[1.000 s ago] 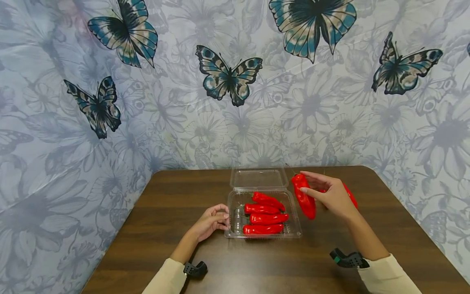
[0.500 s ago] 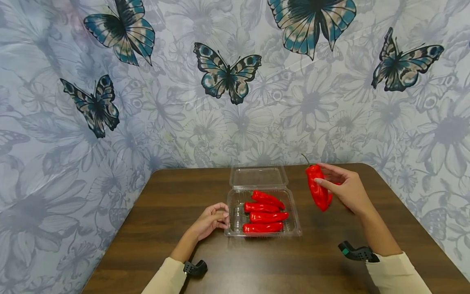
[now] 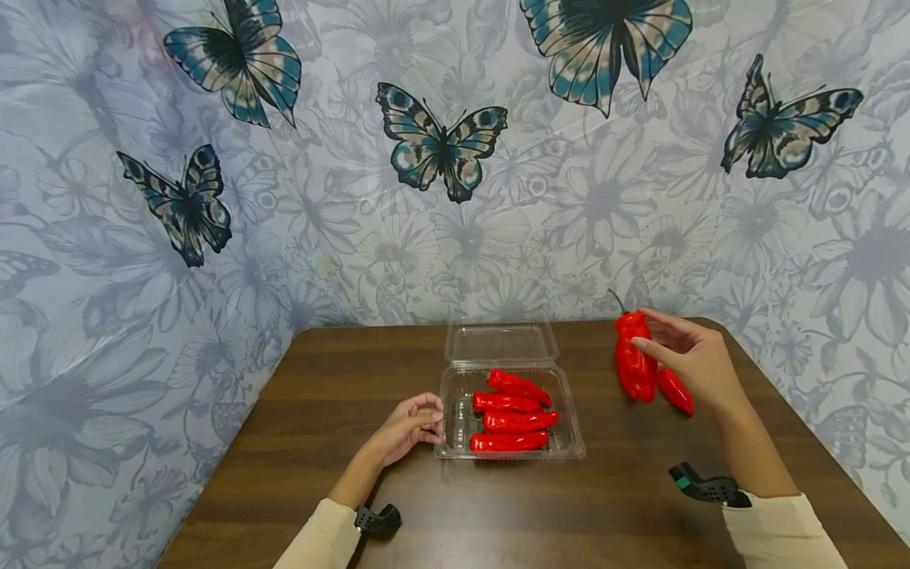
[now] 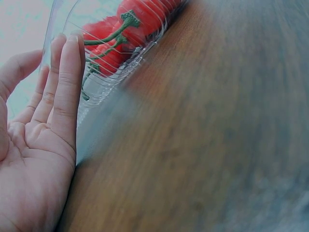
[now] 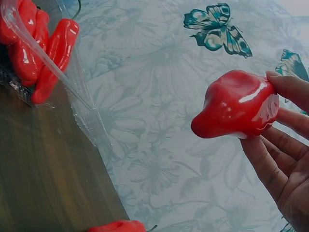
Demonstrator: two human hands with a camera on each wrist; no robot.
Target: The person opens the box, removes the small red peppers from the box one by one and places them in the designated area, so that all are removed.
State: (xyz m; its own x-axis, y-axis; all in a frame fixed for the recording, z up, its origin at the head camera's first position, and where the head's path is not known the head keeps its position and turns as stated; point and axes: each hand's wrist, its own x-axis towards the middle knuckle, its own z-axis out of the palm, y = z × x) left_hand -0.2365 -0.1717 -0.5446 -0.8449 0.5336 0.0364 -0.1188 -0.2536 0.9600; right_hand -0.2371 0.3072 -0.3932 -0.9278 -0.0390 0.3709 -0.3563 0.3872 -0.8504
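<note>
A red pepper (image 3: 635,359) with a thin green stem hangs upright above the table's right side. My right hand (image 3: 700,367) pinches its upper part between thumb and fingers; in the right wrist view the pepper (image 5: 236,106) points its narrow tip at the camera. Another red pepper (image 3: 675,391) lies on the table beyond that hand, partly hidden. My left hand (image 3: 407,431) touches the left side of a clear plastic clamshell box (image 3: 572,442). Its fingers look fairly straight in the left wrist view. Several red peppers (image 3: 515,421) lie in the box, stacked in a column.
The box's hinged lid (image 3: 501,344) is folded back toward the wall. The brown wooden table (image 3: 320,395) meets a cloth backdrop (image 3: 341,261) with printed butterflies. Black bands (image 3: 378,520) sit on both wrists.
My right hand has carried the held pepper away from the box, rightward and slightly farther back. The pepper on the table shows more beside it. My left hand and the box stay put.
</note>
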